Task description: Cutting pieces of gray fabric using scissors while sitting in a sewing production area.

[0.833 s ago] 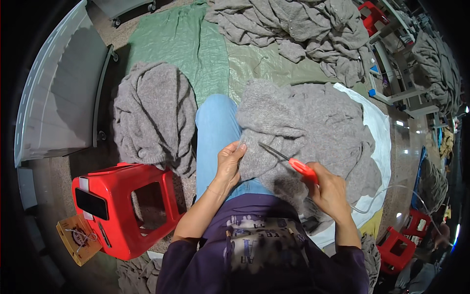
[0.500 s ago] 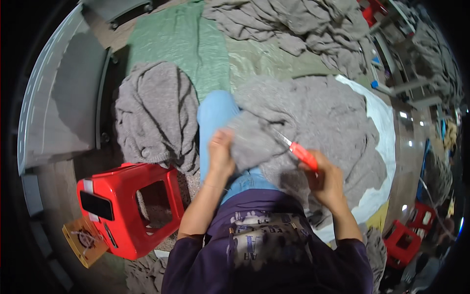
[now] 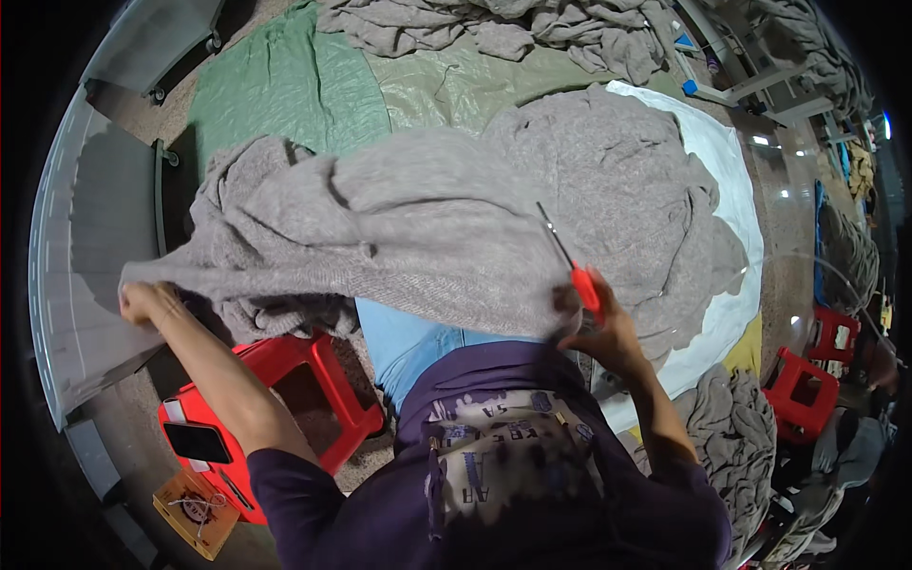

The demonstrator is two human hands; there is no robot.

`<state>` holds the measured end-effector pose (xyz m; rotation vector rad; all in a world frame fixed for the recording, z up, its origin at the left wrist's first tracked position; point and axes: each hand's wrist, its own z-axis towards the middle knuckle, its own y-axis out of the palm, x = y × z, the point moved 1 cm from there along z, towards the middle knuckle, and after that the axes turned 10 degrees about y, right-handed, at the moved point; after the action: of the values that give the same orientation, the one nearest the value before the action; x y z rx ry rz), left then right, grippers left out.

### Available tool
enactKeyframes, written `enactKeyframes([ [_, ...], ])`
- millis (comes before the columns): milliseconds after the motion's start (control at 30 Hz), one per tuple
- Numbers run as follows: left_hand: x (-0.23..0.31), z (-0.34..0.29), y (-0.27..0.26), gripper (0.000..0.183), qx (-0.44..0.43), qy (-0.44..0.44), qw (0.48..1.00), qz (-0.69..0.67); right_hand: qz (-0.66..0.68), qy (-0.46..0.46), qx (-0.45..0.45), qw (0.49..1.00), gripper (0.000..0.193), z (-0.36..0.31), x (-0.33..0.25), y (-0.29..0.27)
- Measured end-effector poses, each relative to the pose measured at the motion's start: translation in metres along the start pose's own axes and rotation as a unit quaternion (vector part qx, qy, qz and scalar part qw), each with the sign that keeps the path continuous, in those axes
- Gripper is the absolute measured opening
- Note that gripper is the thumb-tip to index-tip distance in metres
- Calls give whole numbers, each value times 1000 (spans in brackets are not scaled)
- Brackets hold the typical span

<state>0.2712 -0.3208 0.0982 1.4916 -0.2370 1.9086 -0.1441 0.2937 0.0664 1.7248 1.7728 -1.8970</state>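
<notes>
A grey knitted garment (image 3: 408,237) is stretched sideways across my lap, its near edge pulled nearly straight. At far left my left hand (image 3: 147,304) is closed around one end of it. My right hand (image 3: 613,337) is wrapped round a red-handled tool (image 3: 586,290) with a slim pointed metal blade, tip directed up and away. The garment's right end meets this hand's fingers; whether they pinch it, I cannot tell. Beyond the blade lies a heap of similar grey knitwear (image 3: 608,180) on a white sheet (image 3: 746,209).
Left of my knees stands a red plastic stool (image 3: 332,380) carrying a black phone (image 3: 197,442), with a small yellow box (image 3: 195,513) beside it. A grey wheeled panel (image 3: 104,237) borders the left. More grey knitwear (image 3: 589,33) lies beyond a green sheet (image 3: 285,85). Red stools (image 3: 801,394) stand at right.
My left hand has swept far left with the garment's end, spreading it across my lap and over the pile at left. My right hand still holds the red-handled tool, near the same place.
</notes>
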Motion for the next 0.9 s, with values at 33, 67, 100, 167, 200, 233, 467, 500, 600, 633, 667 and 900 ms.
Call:
enactKeyframes([
  [33, -19, 29, -4, 28, -158, 106, 981, -17, -33, -79, 25, 996, 96, 0, 9, 13],
  [67, -14, -42, 2, 33, -261, 106, 958, 56, -42, -65, 33, 996, 96, -1, 19, 20],
  [100, 19, -130, 1, 39, -366, 146, 915, 87, -8, -23, 25, 999, 89, -3, 27, 26],
  [167, 66, -243, -46, 52, -555, 362, 734, 151, 41, 6, 8, 999, 83, 0, 30, 35],
  [200, 88, -286, -77, 61, -667, 424, 596, 146, 37, -7, 25, 999, 74, 2, 30, 37],
  [233, 124, -319, -92, 67, -823, 302, 481, 27, 33, -21, 40, 998, 66, 4, 30, 37],
  [467, 119, -334, -151, 27, -903, 35, 427, 40, 127, 23, -57, 990, 38, 26, -21, -38],
  [500, 151, -323, -140, 20, -902, -183, 387, 54, 121, 29, -88, 988, 38, 19, -32, -62],
  [600, 191, -260, -119, 39, -930, -55, 269, -244, 141, 48, -131, 980, 44, 9, -77, -112],
  [633, 209, -254, -103, 41, -879, -143, 298, -343, 146, -9, -96, 985, 44, 10, -97, -123],
  [667, 213, -246, -84, 47, -861, -170, 287, -383, 149, -62, -52, 986, 43, 12, -118, -132],
  [900, 217, -202, 34, 26, -724, 61, 687, 24, 46, -269, 218, 937, 47, 165, -206, -100],
])
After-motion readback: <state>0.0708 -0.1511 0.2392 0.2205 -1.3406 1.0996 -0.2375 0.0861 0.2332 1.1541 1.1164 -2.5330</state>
